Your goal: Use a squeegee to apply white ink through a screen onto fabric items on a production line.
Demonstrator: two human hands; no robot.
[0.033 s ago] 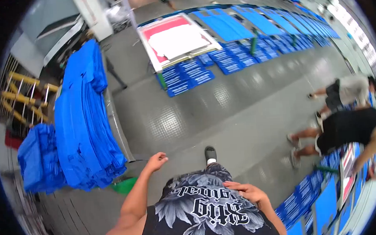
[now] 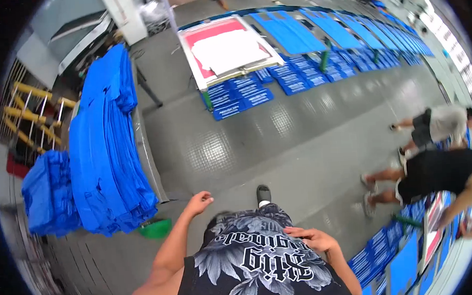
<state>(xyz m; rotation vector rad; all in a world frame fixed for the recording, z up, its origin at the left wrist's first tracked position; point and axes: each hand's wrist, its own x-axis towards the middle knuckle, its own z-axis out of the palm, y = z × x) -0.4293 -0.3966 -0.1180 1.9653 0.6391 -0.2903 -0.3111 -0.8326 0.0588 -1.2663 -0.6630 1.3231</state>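
Note:
My left hand (image 2: 200, 201) hangs empty by my side, fingers loosely curled and apart, near the corner of a bench (image 2: 156, 183) that holds tall stacks of blue sheets (image 2: 100, 160). My right hand (image 2: 313, 239) lies with fingers stretched on the front of my patterned dark top (image 2: 258, 261), holding nothing. My sandalled foot (image 2: 263, 195) shows on the grey floor below. A green object (image 2: 157, 229) is partly visible under the bench.
Ahead stands a printing table with a white-framed screen (image 2: 225, 49) and blue panels (image 2: 288, 32), printed blue pieces (image 2: 241, 96) beneath. At right two people (image 2: 437, 171) bend over another row of panels (image 2: 402, 261). Yellow frames (image 2: 34, 112) stand at far left.
The view has shifted slightly, so the far table sits a little further right. The two people at right appear slightly lower. My hands keep much the same pose.

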